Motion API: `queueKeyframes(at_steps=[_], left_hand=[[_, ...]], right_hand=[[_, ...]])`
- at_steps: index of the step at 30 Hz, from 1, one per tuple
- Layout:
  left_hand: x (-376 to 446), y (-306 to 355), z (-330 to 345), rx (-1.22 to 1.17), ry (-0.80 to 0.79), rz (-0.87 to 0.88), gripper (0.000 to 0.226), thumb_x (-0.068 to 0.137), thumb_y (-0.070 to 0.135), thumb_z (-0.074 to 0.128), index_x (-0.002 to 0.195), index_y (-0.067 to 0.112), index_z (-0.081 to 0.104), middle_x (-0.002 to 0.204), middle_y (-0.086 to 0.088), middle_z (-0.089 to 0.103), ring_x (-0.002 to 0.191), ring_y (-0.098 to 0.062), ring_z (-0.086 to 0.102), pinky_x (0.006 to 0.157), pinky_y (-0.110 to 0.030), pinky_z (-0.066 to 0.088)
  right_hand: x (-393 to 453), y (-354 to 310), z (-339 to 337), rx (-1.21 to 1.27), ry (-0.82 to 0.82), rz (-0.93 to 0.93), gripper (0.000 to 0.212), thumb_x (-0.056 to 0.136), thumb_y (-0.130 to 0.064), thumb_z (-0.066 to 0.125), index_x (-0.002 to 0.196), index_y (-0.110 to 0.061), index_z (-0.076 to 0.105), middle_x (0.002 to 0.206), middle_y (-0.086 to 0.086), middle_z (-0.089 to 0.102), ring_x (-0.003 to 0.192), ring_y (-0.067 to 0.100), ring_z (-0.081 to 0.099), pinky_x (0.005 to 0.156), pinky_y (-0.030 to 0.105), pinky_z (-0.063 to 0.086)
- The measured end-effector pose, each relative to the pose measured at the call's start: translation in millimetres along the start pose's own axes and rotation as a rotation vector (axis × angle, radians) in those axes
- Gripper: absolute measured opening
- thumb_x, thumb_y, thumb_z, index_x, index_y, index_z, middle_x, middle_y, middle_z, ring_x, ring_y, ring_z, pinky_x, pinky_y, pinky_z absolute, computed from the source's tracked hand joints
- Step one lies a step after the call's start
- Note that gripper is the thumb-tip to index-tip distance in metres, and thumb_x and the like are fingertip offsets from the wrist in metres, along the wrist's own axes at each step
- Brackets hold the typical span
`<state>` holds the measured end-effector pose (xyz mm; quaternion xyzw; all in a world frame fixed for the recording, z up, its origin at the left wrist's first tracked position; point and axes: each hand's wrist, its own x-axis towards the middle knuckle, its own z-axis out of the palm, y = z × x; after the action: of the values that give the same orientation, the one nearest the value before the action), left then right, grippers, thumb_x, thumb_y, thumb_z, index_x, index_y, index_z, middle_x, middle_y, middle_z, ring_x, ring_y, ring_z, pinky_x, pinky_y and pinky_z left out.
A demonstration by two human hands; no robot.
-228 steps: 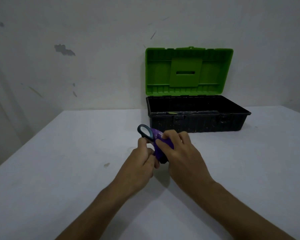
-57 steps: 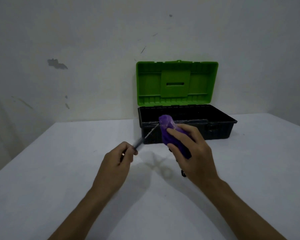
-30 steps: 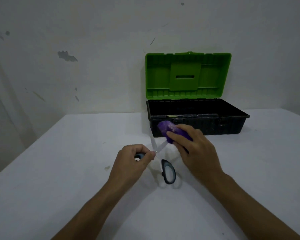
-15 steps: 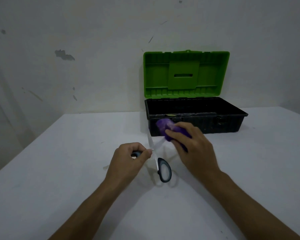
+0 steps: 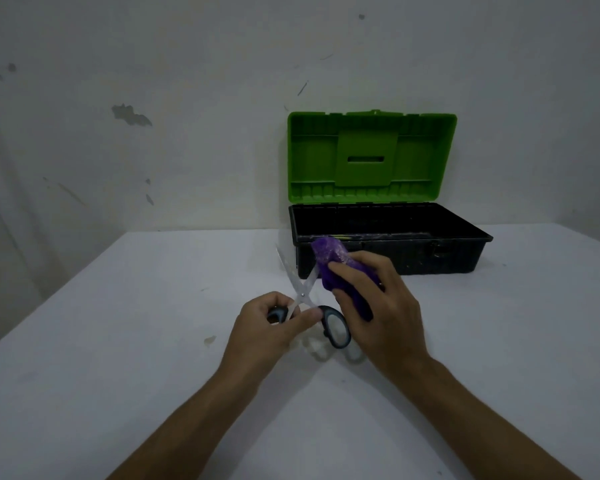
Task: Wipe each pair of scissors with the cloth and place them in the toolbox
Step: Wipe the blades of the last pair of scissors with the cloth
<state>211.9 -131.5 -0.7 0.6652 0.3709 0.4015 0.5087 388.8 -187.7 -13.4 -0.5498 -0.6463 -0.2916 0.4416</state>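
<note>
My left hand grips one dark handle of a pair of scissors, held above the white table with the steel blades spread apart in an X. The other handle loop hangs free to the right. My right hand clutches a bunched purple cloth and presses it against the right-hand blade, whose upper part is hidden by the cloth. Behind them stands the black toolbox, its green lid raised upright against the wall.
The white table carries a small dark stain left of my left wrist. A marked white wall rises right behind the toolbox. The table's left edge runs diagonally at the far left.
My right hand with the cloth has stayed on the right blade, shifting slightly. The scissors remain spread apart in my left hand; the toolbox has not moved.
</note>
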Motion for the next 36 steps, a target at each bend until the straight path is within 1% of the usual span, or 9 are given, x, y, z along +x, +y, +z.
queueKeyframes(at_steps=[5, 10, 13, 16, 18, 21, 29, 33, 36], left_hand=[[-3, 5, 5, -0.213, -0.083, -0.106, 0.023, 0.076, 0.015, 0.081, 0.081, 0.008, 0.060, 0.046, 0.008, 0.045, 0.038, -0.006, 0.033, 0.038, -0.018, 0.029], [-3, 7, 4, -0.256, -0.057, -0.119, 0.026, 0.078, 0.016, 0.079, 0.093, 0.004, 0.061, 0.061, -0.005, 0.059, 0.044, -0.008, 0.040, 0.041, -0.017, 0.034], [0, 1, 0, -0.144, -0.059, -0.140, 0.056, 0.068, 0.039, 0.082, 0.111, 0.011, 0.060, 0.094, -0.018, 0.071, 0.072, -0.020, 0.061, 0.061, -0.028, 0.052], [1, -4, 1, -0.058, -0.080, -0.114, 0.031, 0.080, 0.031, 0.076, 0.104, 0.016, 0.063, 0.092, -0.008, 0.068, 0.085, -0.022, 0.064, 0.080, -0.035, 0.055], [0, -4, 2, -0.014, -0.084, -0.063, 0.014, 0.086, 0.022, 0.071, 0.096, 0.016, 0.064, 0.085, -0.006, 0.066, 0.077, -0.019, 0.063, 0.073, -0.031, 0.054], [-2, -2, 1, 0.092, -0.099, 0.049, 0.020, 0.084, 0.030, 0.073, 0.088, 0.013, 0.064, 0.071, -0.004, 0.063, 0.060, -0.013, 0.063, 0.059, -0.023, 0.051], [-4, -2, 1, 0.340, 0.004, 0.155, 0.026, 0.078, 0.022, 0.077, 0.062, 0.022, 0.057, 0.045, 0.013, 0.051, 0.042, -0.004, 0.047, 0.042, -0.010, 0.034], [-6, 2, -1, 0.398, -0.001, 0.236, 0.031, 0.075, 0.016, 0.076, 0.058, 0.028, 0.053, 0.045, 0.023, 0.051, 0.044, -0.001, 0.048, 0.043, -0.008, 0.034], [-4, 1, -7, 0.418, -0.001, 0.253, 0.031, 0.067, 0.018, 0.077, 0.051, 0.024, 0.051, 0.041, 0.011, 0.043, 0.040, -0.008, 0.038, 0.042, -0.013, 0.030]], right_hand=[[-1, -9, -2, 0.030, 0.009, -0.012, 0.045, 0.087, -0.027, 0.066, 0.129, -0.022, 0.051, 0.130, 0.002, 0.047, 0.109, 0.019, 0.056, 0.076, 0.030, 0.056], [3, -14, -3, 0.081, 0.046, 0.048, 0.041, 0.087, -0.027, 0.066, 0.127, -0.019, 0.057, 0.128, 0.003, 0.049, 0.106, 0.015, 0.055, 0.073, 0.029, 0.056], [3, -5, -7, 0.080, 0.067, 0.118, 0.040, 0.088, -0.028, 0.064, 0.126, -0.015, 0.061, 0.128, 0.003, 0.050, 0.109, 0.006, 0.049, 0.073, 0.025, 0.055], [2, 0, -10, 0.072, 0.071, 0.154, 0.041, 0.088, -0.030, 0.062, 0.127, -0.016, 0.060, 0.128, 0.003, 0.050, 0.111, 0.003, 0.046, 0.076, 0.020, 0.053], [3, 1, -11, 0.079, 0.069, 0.158, 0.041, 0.088, -0.030, 0.062, 0.127, -0.016, 0.060, 0.128, 0.003, 0.050, 0.112, 0.002, 0.045, 0.078, 0.016, 0.051], [3, 0, -12, 0.104, 0.035, 0.122, 0.042, 0.089, -0.031, 0.061, 0.127, -0.013, 0.060, 0.129, 0.005, 0.049, 0.113, 0.004, 0.046, 0.081, 0.015, 0.050], [-3, -6, -3, 0.002, -0.150, -0.169, 0.040, 0.093, -0.030, 0.057, 0.132, -0.021, 0.054, 0.136, 0.006, 0.051, 0.111, 0.022, 0.056, 0.086, 0.036, 0.051], [-4, -11, 5, -0.050, -0.185, -0.221, 0.037, 0.091, -0.026, 0.054, 0.128, -0.019, 0.061, 0.134, 0.004, 0.053, 0.099, 0.023, 0.060, 0.078, 0.031, 0.056], [-1, -4, 5, -0.111, -0.151, -0.176, 0.036, 0.090, -0.018, 0.060, 0.125, -0.019, 0.064, 0.132, 0.004, 0.058, 0.089, 0.021, 0.058, 0.067, 0.027, 0.055]])
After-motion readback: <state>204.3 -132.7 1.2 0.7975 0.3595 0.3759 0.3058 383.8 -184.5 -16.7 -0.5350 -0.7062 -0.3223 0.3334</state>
